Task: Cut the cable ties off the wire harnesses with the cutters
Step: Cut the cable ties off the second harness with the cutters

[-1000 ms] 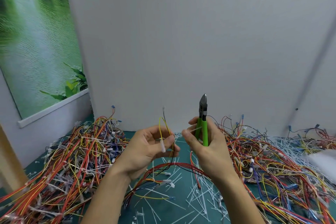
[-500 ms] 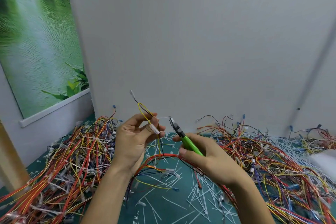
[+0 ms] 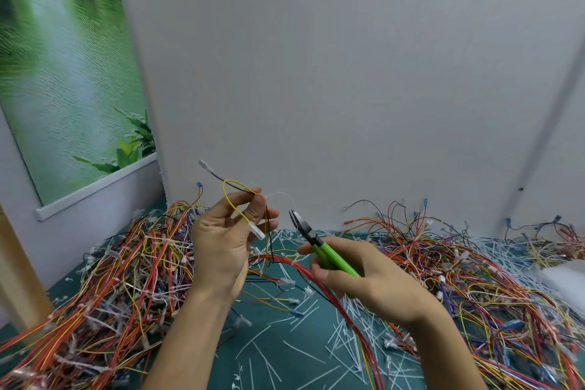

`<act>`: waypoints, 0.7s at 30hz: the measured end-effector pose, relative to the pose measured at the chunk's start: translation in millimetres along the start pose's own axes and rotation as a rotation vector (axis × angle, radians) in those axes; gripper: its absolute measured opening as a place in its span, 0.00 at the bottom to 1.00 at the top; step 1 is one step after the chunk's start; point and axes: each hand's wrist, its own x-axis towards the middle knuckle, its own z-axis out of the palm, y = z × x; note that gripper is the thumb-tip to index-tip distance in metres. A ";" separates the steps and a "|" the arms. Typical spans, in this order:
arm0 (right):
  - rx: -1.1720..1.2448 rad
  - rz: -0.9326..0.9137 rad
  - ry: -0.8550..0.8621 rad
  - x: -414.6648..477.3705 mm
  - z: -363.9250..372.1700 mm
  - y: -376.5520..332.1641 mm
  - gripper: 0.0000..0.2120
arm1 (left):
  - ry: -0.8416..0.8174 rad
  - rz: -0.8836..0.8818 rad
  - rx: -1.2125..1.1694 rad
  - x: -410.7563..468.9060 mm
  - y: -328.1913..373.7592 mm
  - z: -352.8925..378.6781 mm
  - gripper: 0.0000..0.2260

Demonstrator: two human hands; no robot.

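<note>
View: head camera, facing forward and down.
Left hand (image 3: 221, 247): raised at 6 o'clock from the frame's centre. Thumb and curled fingers pinch a thin wire harness (image 3: 232, 204).
Wire harness: a yellow loop and a black lead rise from the pinch toward 11 o'clock. A white connector (image 3: 257, 230) lies against the fingers, and dark strands drop toward 6 o'clock onto a red wire bundle (image 3: 316, 275).
Cable tie (image 3: 280, 194): a thin pale strand arching from the left fingertips toward 3 o'clock, ending just above the cutter tips.
Right hand (image 3: 373, 282): at 4 o'clock from the left hand, fingers wrapped round the green handles.
Cutters (image 3: 319, 247): nose aimed toward 11 o'clock, jaws slightly parted, tips near the tie. I cannot tell if they touch.
Left pile (image 3: 110, 288): tangled harnesses at 8 o'clock.
Right pile (image 3: 474, 279): tangled harnesses at 4 o'clock.
Green mat (image 3: 278, 342): at 6 o'clock, strewn with cut ties (image 3: 304, 320).
White panel (image 3: 316, 73): upright at 12 o'clock.
Green picture (image 3: 63, 73): at 10 o'clock.
</note>
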 end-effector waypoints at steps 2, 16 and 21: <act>-0.002 0.004 -0.016 -1.1 -1.8 0.6 0.14 | 0.040 0.024 -0.015 0.8 0.4 -0.4 0.06; 0.054 -0.011 0.052 2.5 8.1 -2.0 0.13 | -0.090 -0.093 0.040 -6.8 -4.6 9.2 0.08; 0.067 -0.028 0.080 4.2 11.4 -2.1 0.10 | -0.077 -0.085 0.053 -6.8 -3.9 10.7 0.10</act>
